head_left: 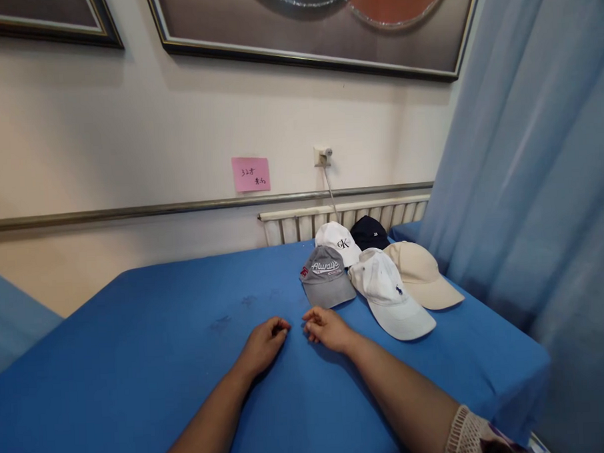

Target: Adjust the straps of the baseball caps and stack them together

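Observation:
My left hand (265, 343) rests on the blue-covered table (138, 367), its fingers loosely curled with small gaps and nothing in them. Just across a narrow gap lies my right hand (329, 329), also relaxed, half curled and holding nothing. Nearest to it is a grey cap (329, 289) with "Always" lettering. A white cap (392, 292) with a small dark emblem sits to its right, beside a beige cap (424, 274). Behind them are a white cap with "CK" letters (335, 238) and a dark navy cap (368, 231). Neither hand touches a cap.
Beyond the table, a radiator (302, 220) and a metal rail (131, 212) run along the wall. A pink note (250, 174) and a socket with a plug (322, 157) are above. Blue curtain (519, 163) hangs at the right. Framed pictures (304, 43) hang higher up.

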Demonstrator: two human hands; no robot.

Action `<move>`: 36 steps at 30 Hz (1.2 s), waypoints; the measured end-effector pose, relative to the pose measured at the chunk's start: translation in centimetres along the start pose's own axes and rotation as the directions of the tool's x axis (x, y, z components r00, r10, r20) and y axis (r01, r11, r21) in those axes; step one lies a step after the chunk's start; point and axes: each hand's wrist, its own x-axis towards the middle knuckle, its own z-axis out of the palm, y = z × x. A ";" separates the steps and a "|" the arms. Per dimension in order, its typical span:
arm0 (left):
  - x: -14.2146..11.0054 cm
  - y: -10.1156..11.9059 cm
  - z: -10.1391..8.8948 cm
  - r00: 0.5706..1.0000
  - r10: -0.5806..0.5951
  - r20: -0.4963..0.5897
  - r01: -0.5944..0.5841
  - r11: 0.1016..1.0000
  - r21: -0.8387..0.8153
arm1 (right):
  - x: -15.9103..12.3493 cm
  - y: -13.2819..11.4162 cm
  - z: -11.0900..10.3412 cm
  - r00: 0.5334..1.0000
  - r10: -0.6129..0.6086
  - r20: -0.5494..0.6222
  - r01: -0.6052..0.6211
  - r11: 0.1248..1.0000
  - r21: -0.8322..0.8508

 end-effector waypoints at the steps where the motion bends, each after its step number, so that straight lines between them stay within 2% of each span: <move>1: 0.0 0.0 0.0 1.000 -0.003 0.003 0.003 1.000 0.003 | 0.0 0.0 0.0 1.000 -0.004 0.002 0.004 1.000 -0.007; 11: -0.2 0.2 0.0 0.999 0.020 0.031 -0.022 0.999 0.046 | 0.0 0.5 0.1 1.000 0.004 0.015 -0.002 0.997 -0.077; 16: -0.4 0.2 -0.2 1.000 0.013 -0.012 -0.013 1.000 -0.015 | -0.2 0.0 0.4 0.994 -0.049 -0.099 0.046 0.998 -0.032; 19: -1.0 1.8 -1.2 0.993 -0.030 -0.113 0.023 0.998 -0.062 | -0.9 -2.3 0.0 0.950 -0.155 -0.271 0.143 0.988 -0.066; 22: -2.4 5.2 -2.8 0.958 -0.003 -0.286 -0.007 0.999 -0.034 | -2.2 -6.0 -0.8 0.848 -0.346 -0.403 0.299 0.938 -0.176; 24: -3.6 7.8 -3.8 0.901 0.110 -0.419 -0.100 0.994 0.046 | -3.3 -8.6 -1.2 0.757 -0.492 -0.430 0.439 0.870 -0.223; 25: -4.2 9.0 -4.2 0.854 0.200 -0.480 -0.172 0.980 0.102 | -3.9 -9.9 -1.3 0.700 -0.560 -0.443 0.508 0.826 -0.242; 27: -5.3 11.0 -4.8 0.712 0.395 -0.580 -0.326 0.918 0.225 | -5.1 -12.4 -1.3 0.597 -0.677 -0.431 0.628 0.728 -0.274; 29: -6.0 12.2 -5.2 0.555 0.551 -0.624 -0.457 0.828 0.325 | -6.4 -14.5 -1.2 0.485 -0.763 -0.428 0.712 0.628 -0.314; 31: -6.4 12.9 -5.5 0.438 0.645 -0.627 -0.547 0.744 0.384 | -7.4 -16.2 -1.0 0.400 -0.829 -0.390 0.763 0.537 -0.359; 33: -6.5 13.3 -5.9 0.379 0.691 -0.615 -0.595 0.691 0.410 | -8.1 -17.3 -0.8 0.353 -0.868 -0.350 0.786 0.477 -0.392; 36: -6.2 13.7 -6.3 0.342 0.718 -0.606 -0.601 0.663 0.446 | -8.2 -18.2 -0.6 0.328 -0.888 -0.323 0.803 0.442 -0.399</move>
